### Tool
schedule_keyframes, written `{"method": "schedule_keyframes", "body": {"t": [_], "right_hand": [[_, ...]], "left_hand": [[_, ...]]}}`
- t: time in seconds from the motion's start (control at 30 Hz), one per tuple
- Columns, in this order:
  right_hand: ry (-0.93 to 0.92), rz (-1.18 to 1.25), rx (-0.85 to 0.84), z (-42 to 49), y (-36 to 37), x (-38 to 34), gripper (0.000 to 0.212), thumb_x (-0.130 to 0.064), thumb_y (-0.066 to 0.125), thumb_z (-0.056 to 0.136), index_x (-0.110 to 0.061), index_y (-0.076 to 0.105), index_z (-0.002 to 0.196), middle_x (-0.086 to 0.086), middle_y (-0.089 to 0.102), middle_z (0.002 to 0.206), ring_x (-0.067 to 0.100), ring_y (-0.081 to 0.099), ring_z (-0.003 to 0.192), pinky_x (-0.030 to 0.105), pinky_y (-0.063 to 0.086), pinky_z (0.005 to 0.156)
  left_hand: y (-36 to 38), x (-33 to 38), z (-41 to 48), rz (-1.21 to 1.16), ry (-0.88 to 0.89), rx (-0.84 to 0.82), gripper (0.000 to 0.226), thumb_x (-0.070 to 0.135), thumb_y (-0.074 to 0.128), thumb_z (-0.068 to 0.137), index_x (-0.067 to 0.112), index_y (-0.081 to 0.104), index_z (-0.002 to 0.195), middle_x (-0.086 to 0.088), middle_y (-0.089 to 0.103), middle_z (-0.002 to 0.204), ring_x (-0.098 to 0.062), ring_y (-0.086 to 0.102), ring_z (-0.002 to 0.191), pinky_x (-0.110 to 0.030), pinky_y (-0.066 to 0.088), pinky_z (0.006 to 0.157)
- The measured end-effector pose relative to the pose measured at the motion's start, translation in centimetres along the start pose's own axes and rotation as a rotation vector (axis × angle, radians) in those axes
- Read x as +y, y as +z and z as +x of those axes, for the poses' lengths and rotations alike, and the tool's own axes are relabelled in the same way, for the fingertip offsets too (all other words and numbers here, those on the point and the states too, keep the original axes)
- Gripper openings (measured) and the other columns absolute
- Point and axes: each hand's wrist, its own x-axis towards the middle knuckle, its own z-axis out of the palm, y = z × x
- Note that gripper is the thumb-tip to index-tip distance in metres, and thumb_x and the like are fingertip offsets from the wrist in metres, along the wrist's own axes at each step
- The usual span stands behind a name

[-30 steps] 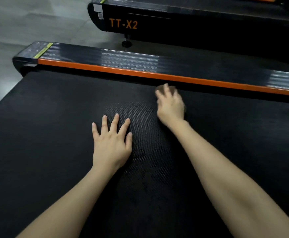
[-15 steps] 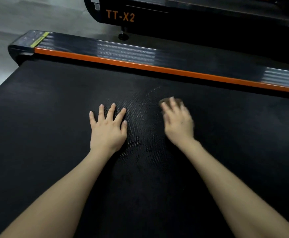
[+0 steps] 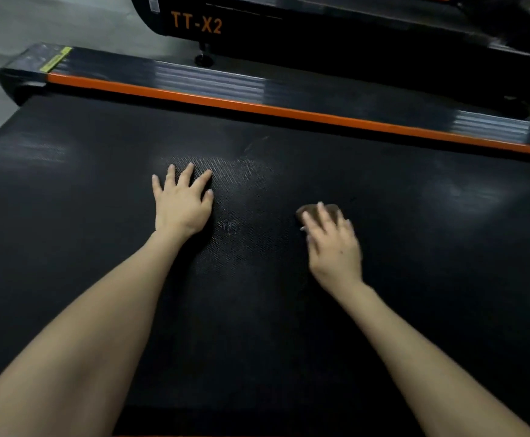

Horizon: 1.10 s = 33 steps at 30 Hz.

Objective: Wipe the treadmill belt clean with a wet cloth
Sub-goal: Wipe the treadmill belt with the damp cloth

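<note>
1. We judge the small brown cloth (image 3: 320,211) could slip from under our right hand (image 3: 333,247), which presses it rather than grips it, leaving streaks on the treadmill belt (image 3: 100,247).
2. Our left hand (image 3: 181,203) lies flat, fingers spread wide, bracing mid-belt. The right hand, fingers extended over the cloth, works to its right, well short of the far orange side rail (image 3: 257,107).

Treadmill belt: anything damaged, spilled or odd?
No damage visible. Only faint pale smears on the belt between the left hand and the right hand, which presses the cloth; likely damp streaks or dust.
</note>
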Motion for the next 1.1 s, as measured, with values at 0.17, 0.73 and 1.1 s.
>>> {"method": "schedule_keyframes", "body": {"t": [0.17,0.73,1.1], "right_hand": [[-0.586,0.164,-0.164,-9.8,-1.3,-6.4,0.044,-0.023,0.044,0.089,-0.025,0.052,0.132,0.003,0.036,0.15,0.039,0.036,0.133,0.049,0.028,0.11],[-0.682,0.159,-0.336,-12.8,-2.5,-9.0,0.045,-0.03,0.036,0.094,-0.026,0.044,0.139,0.0,0.03,0.152,0.035,0.023,0.141,0.045,0.015,0.113],[-0.092,0.041,-0.171,-6.1,-1.0,-7.6,0.043,-0.025,0.037,0.099,-0.02,0.041,0.141,0.008,0.029,0.153,0.041,0.023,0.139,0.049,0.02,0.111]], "left_hand": [[-2.0,-0.8,-4.0,-0.177,0.087,0.104,0.045,0.03,0.043,0.098,0.022,0.042,0.142,-0.01,0.032,0.152,-0.03,0.019,0.144,-0.045,0.008,0.117],[-3.1,-11.5,-15.2,0.157,0.037,-0.067,0.064,0.059,0.002,0.089,0.041,0.017,0.148,-0.002,0.012,0.159,-0.03,0.001,0.146,-0.056,-0.003,0.114],[-3.3,-10.9,-15.3,0.158,0.03,-0.097,0.054,0.052,0.012,0.097,0.04,0.008,0.15,-0.002,0.002,0.16,-0.031,-0.008,0.146,-0.058,-0.006,0.114]]}}
